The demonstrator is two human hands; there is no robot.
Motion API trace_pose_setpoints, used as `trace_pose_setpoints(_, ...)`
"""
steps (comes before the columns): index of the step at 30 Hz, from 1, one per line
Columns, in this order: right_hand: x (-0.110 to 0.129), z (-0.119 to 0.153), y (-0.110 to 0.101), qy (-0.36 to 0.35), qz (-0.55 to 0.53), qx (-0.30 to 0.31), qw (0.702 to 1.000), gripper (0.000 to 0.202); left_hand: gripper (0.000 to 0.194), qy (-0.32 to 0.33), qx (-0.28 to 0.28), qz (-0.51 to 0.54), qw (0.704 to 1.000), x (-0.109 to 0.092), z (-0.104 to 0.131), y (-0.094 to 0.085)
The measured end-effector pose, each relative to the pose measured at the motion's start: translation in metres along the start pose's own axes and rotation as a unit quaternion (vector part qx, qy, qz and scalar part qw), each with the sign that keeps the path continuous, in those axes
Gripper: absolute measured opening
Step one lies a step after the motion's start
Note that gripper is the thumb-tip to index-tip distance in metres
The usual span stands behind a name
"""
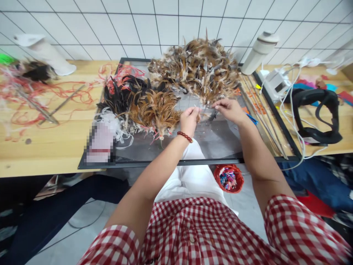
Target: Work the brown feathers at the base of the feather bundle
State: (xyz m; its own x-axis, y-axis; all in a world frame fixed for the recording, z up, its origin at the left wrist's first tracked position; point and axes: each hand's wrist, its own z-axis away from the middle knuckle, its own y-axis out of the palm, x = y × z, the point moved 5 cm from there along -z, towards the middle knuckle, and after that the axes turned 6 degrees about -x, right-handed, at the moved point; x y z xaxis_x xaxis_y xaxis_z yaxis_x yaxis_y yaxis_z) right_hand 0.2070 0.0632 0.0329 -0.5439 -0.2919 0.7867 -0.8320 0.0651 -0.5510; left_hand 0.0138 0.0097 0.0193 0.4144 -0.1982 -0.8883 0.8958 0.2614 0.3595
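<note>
My left hand (189,119), with a beaded bracelet (185,136) at the wrist, is closed in a pinch. Something small and pale shows at its fingertips, too small to name. Just right of it, my right hand (228,109) also pinches, and what it holds, if anything, cannot be made out. Both hands are over a dark board (220,141), fingertips a short way apart. Beyond them rises a big heap of mottled brown feathers (198,70). Close by on the left lie a bunch of golden-brown feathers (153,106) and some black feathers (118,92).
White ribbon (121,129) and a blurred-out flat object (99,143) lie front left. Red string (74,94) tangles over the wooden table (55,147). Thin rods (263,114), a bottle (260,52), white cables (292,95) and a black headset (317,116) are right; a red basket (217,180) stands below.
</note>
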Motion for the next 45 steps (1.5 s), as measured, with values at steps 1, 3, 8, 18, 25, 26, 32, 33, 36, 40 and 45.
trace_pose_setpoints(1,0.000,0.001,0.001,0.003,-0.017,0.010,1.000,0.018,0.026,0.011,-0.009,-0.008,1.000,-0.001,-0.003,-0.002)
trace_pose_setpoints(3,0.002,0.002,0.001,0.007,-0.051,0.025,0.998,0.020,0.024,0.044,-0.023,-0.029,0.998,-0.004,-0.008,-0.004)
trace_pose_setpoints(8,0.026,0.013,0.002,-0.016,-0.100,0.057,0.993,0.026,0.025,0.116,-0.015,-0.052,0.992,-0.006,-0.014,-0.007)
trace_pose_setpoints(18,0.054,0.024,0.018,-0.086,-0.073,0.017,0.994,0.035,0.027,0.089,0.089,-0.158,0.979,0.005,-0.001,0.002)
trace_pose_setpoints(25,0.039,0.015,0.019,0.000,-0.201,0.010,0.980,0.047,0.028,0.061,0.059,-0.106,0.991,-0.002,0.002,0.001)
trace_pose_setpoints(26,0.040,0.015,0.018,-0.005,-0.199,0.012,0.980,0.048,0.028,0.054,0.059,-0.104,0.991,-0.002,0.002,0.001)
trace_pose_setpoints(32,0.048,0.019,0.022,-0.042,-0.175,0.069,0.981,0.054,0.021,0.034,0.100,-0.084,0.991,0.001,0.006,0.005)
trace_pose_setpoints(33,0.049,0.019,0.023,-0.047,-0.175,0.070,0.981,0.053,0.021,0.034,0.113,-0.088,0.989,0.001,0.006,0.006)
trace_pose_setpoints(36,0.050,0.019,0.024,-0.047,-0.180,0.060,0.981,0.054,0.023,0.010,0.144,-0.096,0.985,0.004,0.009,0.008)
trace_pose_setpoints(40,0.046,0.018,0.024,-0.003,-0.237,0.049,0.970,0.060,0.021,-0.024,0.167,-0.062,0.984,0.003,0.013,0.009)
trace_pose_setpoints(45,0.049,0.023,0.029,0.016,-0.269,0.079,0.960,0.060,0.021,-0.051,0.207,-0.053,0.976,0.001,0.017,0.012)
